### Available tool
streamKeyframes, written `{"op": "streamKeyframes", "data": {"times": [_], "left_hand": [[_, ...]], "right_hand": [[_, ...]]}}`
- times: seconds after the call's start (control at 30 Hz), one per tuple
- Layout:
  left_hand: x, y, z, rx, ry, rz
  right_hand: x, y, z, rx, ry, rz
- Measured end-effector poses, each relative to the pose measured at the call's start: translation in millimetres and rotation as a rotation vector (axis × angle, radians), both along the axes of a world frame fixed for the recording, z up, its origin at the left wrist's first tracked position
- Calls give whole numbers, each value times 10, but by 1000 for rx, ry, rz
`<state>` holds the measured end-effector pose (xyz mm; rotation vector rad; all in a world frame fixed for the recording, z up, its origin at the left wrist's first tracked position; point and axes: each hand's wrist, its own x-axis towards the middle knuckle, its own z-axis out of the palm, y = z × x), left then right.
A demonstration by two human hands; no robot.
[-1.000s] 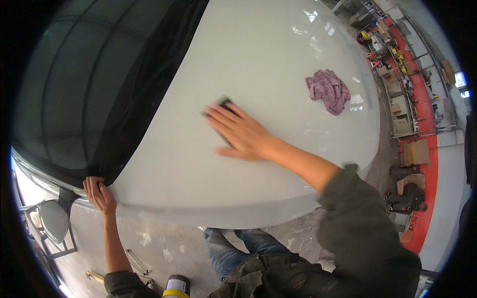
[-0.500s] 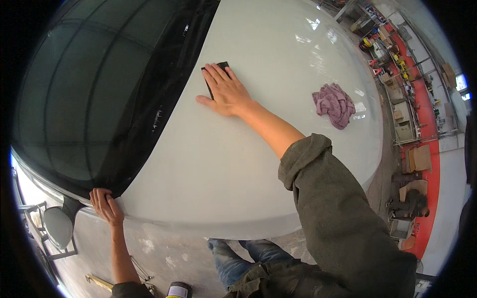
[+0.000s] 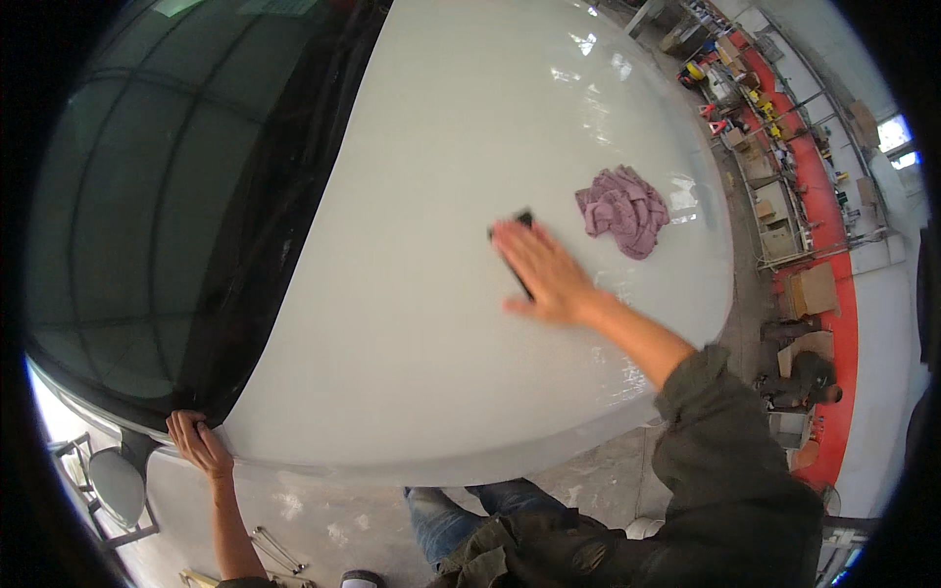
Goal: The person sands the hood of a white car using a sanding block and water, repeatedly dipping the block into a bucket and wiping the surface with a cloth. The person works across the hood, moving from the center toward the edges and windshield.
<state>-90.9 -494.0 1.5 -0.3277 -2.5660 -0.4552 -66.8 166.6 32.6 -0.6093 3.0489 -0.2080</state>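
Observation:
My right hand lies flat over a thin black pad on the pale grey-white car hood. The pad's dark edges show past the fingertips and beside the thumb; the rest is under my hand, which motion blurs a little. Just beyond, to the right, a crumpled mauve cloth rests on the hood. My left hand leans on the car at the near lower corner of the dark windshield, fingers slightly bent over the edge, thumb apart, with nothing held.
A side mirror juts out below the windshield at the left. Shelving with boxes and tools runs along the right beside a red floor strip, where another person is. A dark round container stands on the floor near my legs.
My right hand has slid the black pad right and toward me across the hood, nearer the mauve cloth. My left hand stays at the windshield corner. The whole view has shifted slightly.

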Motion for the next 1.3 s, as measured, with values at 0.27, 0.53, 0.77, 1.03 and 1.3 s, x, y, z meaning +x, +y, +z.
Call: {"op": "streamKeyframes", "data": {"times": [0.27,0.53,0.77,1.03,1.3], "left_hand": [[-41,-145,-97,-32,4,-28],[-218,-362,-273,-125,50,-75],[-320,-44,-245,-154,-130,241],[615,2261,29,-76,-223,171],[675,2198,201,-39,-264,197]], "right_hand": [[-1219,-1,-137,-54,172,-450],[594,-535,-264,-97,127,-399],[1735,-743,100,-90,-82,-378],[1009,-147,-104,-89,-11,-170],[-1034,843,-132,-11,171,-155]]}}
